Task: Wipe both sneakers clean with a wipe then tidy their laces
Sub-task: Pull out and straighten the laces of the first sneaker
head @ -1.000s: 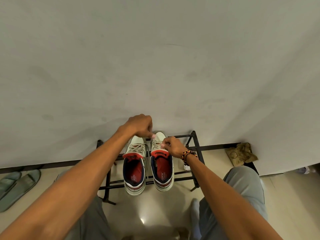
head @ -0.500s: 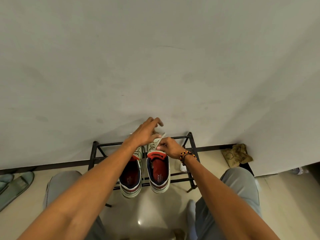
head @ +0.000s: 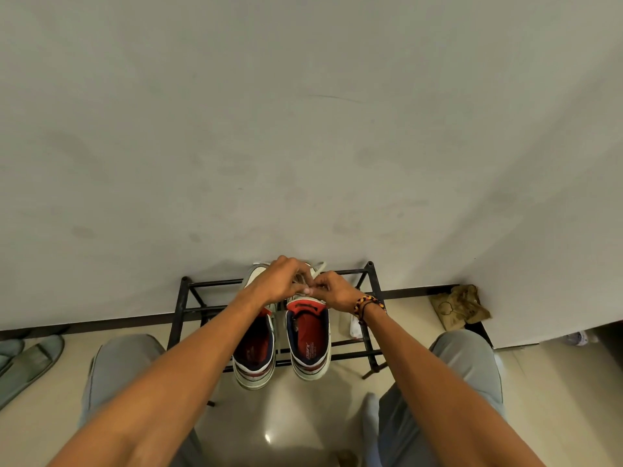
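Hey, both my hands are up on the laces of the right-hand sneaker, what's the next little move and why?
Probably draw the laces snug and finish the knot: your left hand and right hand both pinch them above the red tongue of the right sneaker. The left sneaker waits beside it on the rack.

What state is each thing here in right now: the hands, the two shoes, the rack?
Left hand: fingers curled, pinching the lace.
Right hand: fingers curled, pinching the same lace.
Right shoe: upright on the rack, lace being handled.
Left shoe: upright beside it, partly hidden by the arm.
Rack: standing against the wall.
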